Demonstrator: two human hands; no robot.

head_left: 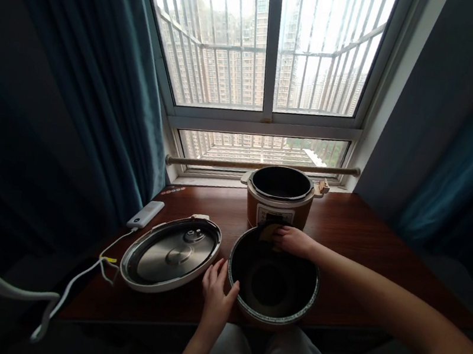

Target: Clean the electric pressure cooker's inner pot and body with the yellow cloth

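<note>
A dark inner pot (268,310) with a speckled rim stands tilted toward me at the table's front edge. My left hand (218,294) holds its left side, thumb over the rim and fingers outside. Reaching in from the right, my right hand (293,241) presses a dull yellow cloth or sponge (270,233) to the pot's far inner wall; its exact kind is too dark to tell. Behind the pot stands a brown and cream electric cooker (254,204) without its lid. Left of my left hand lies the round cooker lid (161,255), metal inner face up.
A white power bank (146,215) with a white cable (76,280) lies on the wooden table (356,238) at the left. Blue curtains (115,62) hang at both sides. A barred window (227,38) and a wooden rod (207,163) are behind the table.
</note>
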